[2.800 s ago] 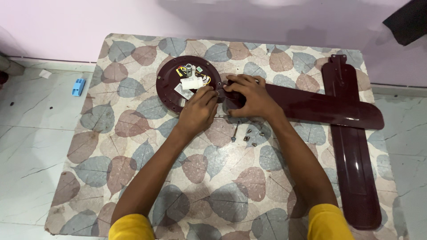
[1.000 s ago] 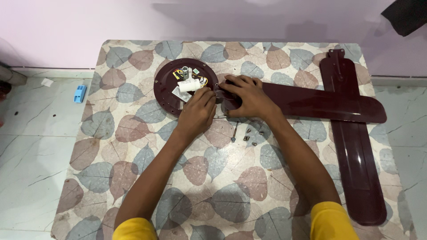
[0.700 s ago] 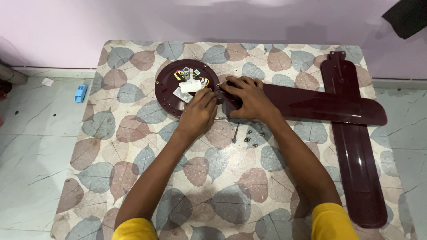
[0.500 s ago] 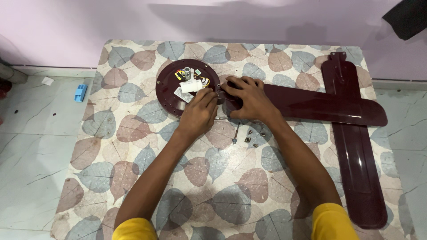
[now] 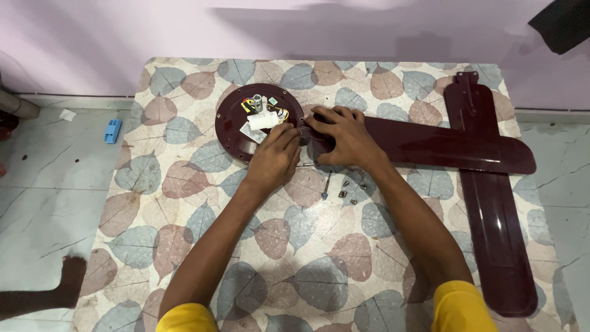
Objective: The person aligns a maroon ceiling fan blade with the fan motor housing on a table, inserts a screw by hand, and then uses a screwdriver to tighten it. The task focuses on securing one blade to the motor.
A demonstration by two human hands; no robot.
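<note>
A round maroon fan motor housing (image 5: 236, 120) lies on a leaf-patterned mat, with wires and a white part (image 5: 263, 117) showing in its middle. My left hand (image 5: 273, 161) rests on the housing's right rim, fingers curled at the joint. My right hand (image 5: 344, 136) presses down on the inner end of a long maroon fan blade (image 5: 448, 144) where it meets the housing. Whether the left fingers pinch a screw is hidden. Several loose screws (image 5: 350, 192) and a small screwdriver (image 5: 325, 187) lie just below my hands.
A second maroon blade (image 5: 491, 203) lies lengthwise under the first at the right. The mat (image 5: 184, 246) covers a tiled floor by a pink wall. A small blue object (image 5: 112, 131) lies on the tiles at left. Another person's foot (image 5: 37, 295) shows at lower left.
Both hands have stayed at the joint of blade and housing, with only slight finger shifts. The view has moved a little.
</note>
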